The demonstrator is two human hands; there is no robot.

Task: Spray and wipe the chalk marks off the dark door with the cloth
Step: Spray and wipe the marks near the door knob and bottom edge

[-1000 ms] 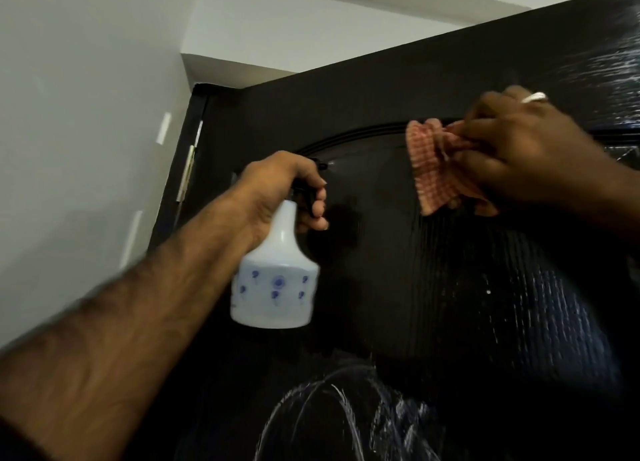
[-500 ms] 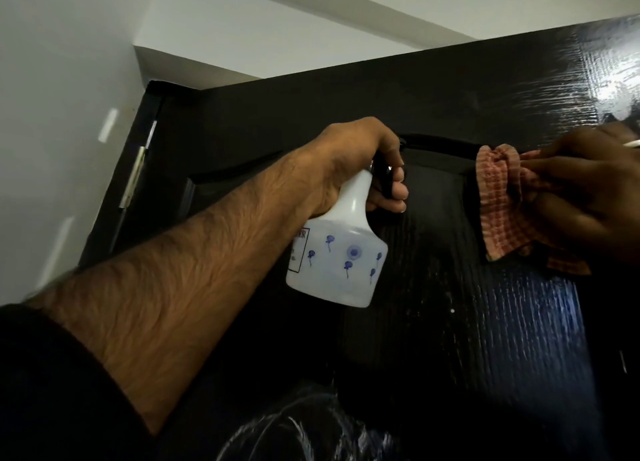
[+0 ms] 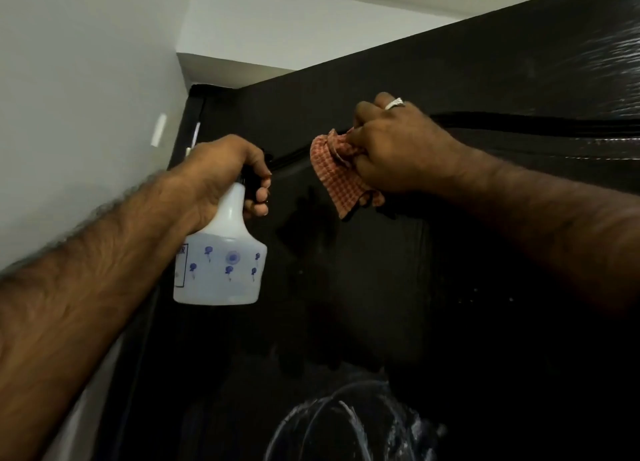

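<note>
White wall (image 3: 76,89) fills my far left, meeting the dark door (image 3: 450,270) at its hinge edge. My left hand (image 3: 221,169) is curled round the neck of the spray bottle (image 3: 221,266), a white one with small blue prints, held up close before the door's upper panel with fingers wrapped at the trigger. Just to the right, my right hand (image 3: 398,148), a ring (image 3: 394,103) on one finger, bunches the red checked cloth (image 3: 337,173) in a tight grip against the door by the raised moulding. Low down, at centre, the chalk marks (image 3: 346,426) show as pale curved streaks, well below both hands.
</note>
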